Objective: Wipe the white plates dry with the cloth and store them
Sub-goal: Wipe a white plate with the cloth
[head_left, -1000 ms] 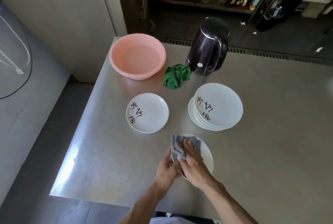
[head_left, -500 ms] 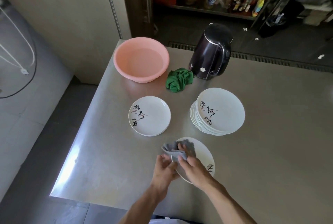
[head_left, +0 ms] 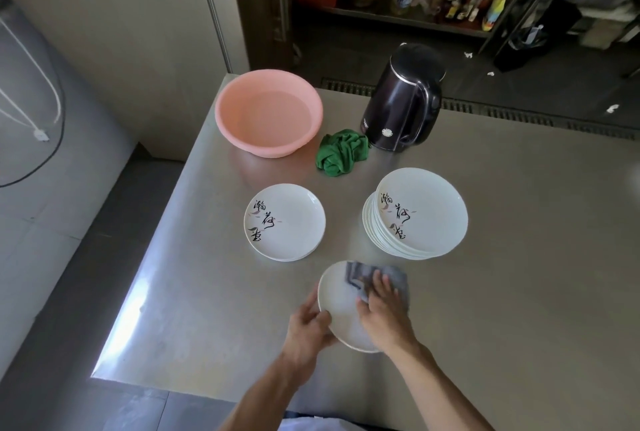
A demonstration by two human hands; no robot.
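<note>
since half a second before, the grey cloth (head_left: pixel 389 277) had slid from the far left part of the held plate (head_left: pixel 337 299) over to its far right rim, and the right hand (head_left: pixel 384 313) had gone with it; that hand lay on top, fingers (head_left: pixel 382 287) straight and slightly spread, pressing the cloth down on the plate. the left hand (head_left: pixel 308 330) gripped the plate's near left rim, thumb on the face and fingers curled under. the plate was tilted just above the steel table (head_left: pixel 519 257), near its front edge. beyond it lay a single plate (head_left: pixel 284 222) on the left and a stack of plates (head_left: pixel 420 216) on the right, well apart. farther back stood a pink basin (head_left: pixel 268 112), a green cloth (head_left: pixel 341 151) and a dark kettle (head_left: pixel 403 101)
</note>
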